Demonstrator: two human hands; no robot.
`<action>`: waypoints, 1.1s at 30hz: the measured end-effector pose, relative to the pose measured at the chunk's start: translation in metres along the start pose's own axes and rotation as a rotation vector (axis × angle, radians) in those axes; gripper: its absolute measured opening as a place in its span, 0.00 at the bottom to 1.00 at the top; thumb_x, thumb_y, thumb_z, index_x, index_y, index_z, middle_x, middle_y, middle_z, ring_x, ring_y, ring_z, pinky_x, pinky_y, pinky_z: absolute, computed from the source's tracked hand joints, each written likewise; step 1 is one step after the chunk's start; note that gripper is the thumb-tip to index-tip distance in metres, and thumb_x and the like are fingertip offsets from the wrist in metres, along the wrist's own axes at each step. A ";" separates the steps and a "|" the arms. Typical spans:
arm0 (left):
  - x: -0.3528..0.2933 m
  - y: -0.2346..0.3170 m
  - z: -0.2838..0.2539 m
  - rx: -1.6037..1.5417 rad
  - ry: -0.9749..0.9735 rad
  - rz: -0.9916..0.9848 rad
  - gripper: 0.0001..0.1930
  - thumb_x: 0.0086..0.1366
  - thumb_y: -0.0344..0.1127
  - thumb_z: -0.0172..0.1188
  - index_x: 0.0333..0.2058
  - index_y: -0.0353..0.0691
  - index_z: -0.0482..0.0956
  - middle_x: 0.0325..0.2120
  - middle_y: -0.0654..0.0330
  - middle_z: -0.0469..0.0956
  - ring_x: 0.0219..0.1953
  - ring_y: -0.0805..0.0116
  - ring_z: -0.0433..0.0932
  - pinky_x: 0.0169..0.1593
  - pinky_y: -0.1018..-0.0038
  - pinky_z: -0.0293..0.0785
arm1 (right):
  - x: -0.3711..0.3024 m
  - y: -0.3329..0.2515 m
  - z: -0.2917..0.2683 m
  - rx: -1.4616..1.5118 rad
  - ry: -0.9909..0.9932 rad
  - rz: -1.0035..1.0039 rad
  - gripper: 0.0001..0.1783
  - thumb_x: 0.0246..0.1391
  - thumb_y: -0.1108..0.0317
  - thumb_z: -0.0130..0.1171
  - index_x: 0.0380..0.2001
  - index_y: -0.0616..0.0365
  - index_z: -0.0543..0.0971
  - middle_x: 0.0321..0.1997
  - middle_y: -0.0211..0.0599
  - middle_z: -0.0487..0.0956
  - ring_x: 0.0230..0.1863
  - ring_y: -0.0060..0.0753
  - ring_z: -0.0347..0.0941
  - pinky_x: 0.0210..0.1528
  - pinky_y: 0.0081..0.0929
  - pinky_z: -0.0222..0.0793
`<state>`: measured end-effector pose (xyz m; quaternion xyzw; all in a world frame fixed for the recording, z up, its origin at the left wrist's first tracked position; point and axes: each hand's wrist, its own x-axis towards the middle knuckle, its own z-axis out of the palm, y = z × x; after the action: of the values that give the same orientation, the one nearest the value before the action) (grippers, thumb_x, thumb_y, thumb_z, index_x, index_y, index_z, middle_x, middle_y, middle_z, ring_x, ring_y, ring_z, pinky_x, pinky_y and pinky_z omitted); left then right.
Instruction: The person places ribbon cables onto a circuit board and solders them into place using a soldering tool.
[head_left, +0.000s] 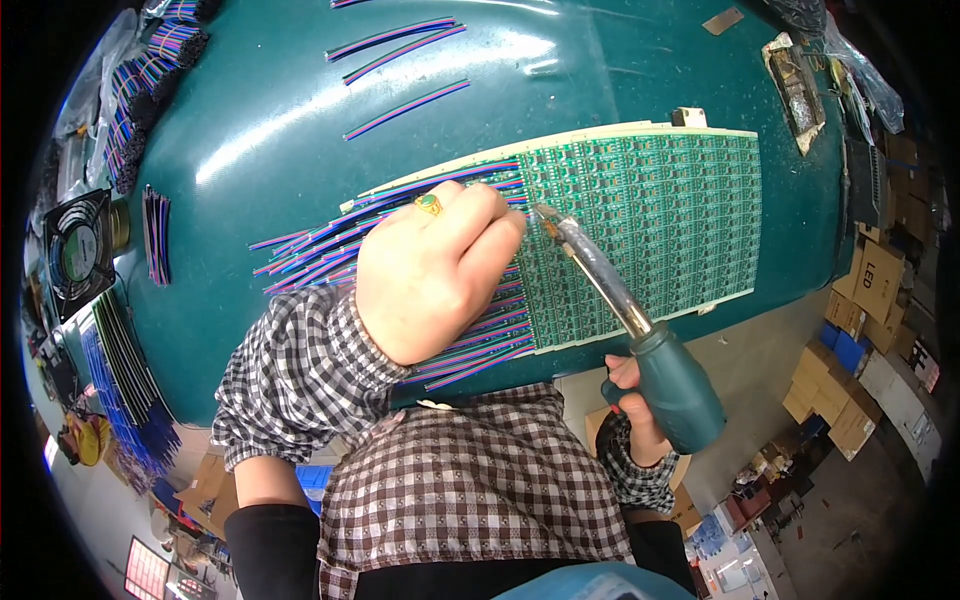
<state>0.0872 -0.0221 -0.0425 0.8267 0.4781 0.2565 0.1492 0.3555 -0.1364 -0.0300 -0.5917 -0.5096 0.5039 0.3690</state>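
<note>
A green circuit board panel [650, 215], made of many small repeated boards, lies on the table. Along its left edge, short multicoloured ribbon wires [300, 247] stick out to the left in a dense row. My left hand [425, 275], with a ring on one finger, bends over this edge; its fingers are closed on a ribbon wire, the fingertips partly hidden. My right hand [645, 425] grips the green handle of a soldering gun [678, 390] by its trigger side. The hot end slants up-left, its tip at the panel's wire edge beside my left fingertips.
Loose ribbon wires [405, 108] lie at the far side of the green table [270, 60]. Bundled wires [150, 85], a black fan [80, 250] and hanging wire bunches [130, 385] line the left. A metal block [793, 90] sits far right; cardboard boxes [870, 290] stand beyond.
</note>
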 end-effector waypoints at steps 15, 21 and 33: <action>-0.002 -0.003 0.003 -0.003 0.032 0.030 0.14 0.46 0.22 0.65 0.35 0.36 0.81 0.30 0.60 0.77 0.28 0.63 0.77 0.30 0.71 0.75 | 0.003 -0.009 -0.002 0.007 -0.054 0.019 0.37 0.43 0.67 0.77 0.53 0.72 0.71 0.46 0.50 0.82 0.47 0.33 0.80 0.46 0.24 0.74; -0.003 -0.001 0.003 0.012 0.068 0.042 0.13 0.47 0.22 0.65 0.35 0.35 0.81 0.30 0.60 0.77 0.28 0.64 0.77 0.30 0.72 0.74 | 0.003 -0.014 -0.004 0.081 -0.046 0.112 0.36 0.44 0.66 0.76 0.53 0.72 0.71 0.45 0.48 0.82 0.46 0.33 0.80 0.46 0.24 0.74; -0.001 -0.002 0.003 0.020 0.030 0.029 0.12 0.47 0.22 0.65 0.34 0.35 0.81 0.29 0.60 0.77 0.27 0.65 0.77 0.29 0.72 0.74 | 0.003 -0.008 -0.003 0.072 -0.078 0.039 0.33 0.45 0.69 0.75 0.52 0.72 0.71 0.42 0.43 0.82 0.43 0.29 0.79 0.47 0.25 0.75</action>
<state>0.0870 -0.0219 -0.0468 0.8312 0.4706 0.2661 0.1300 0.3566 -0.1314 -0.0221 -0.5677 -0.4936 0.5517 0.3601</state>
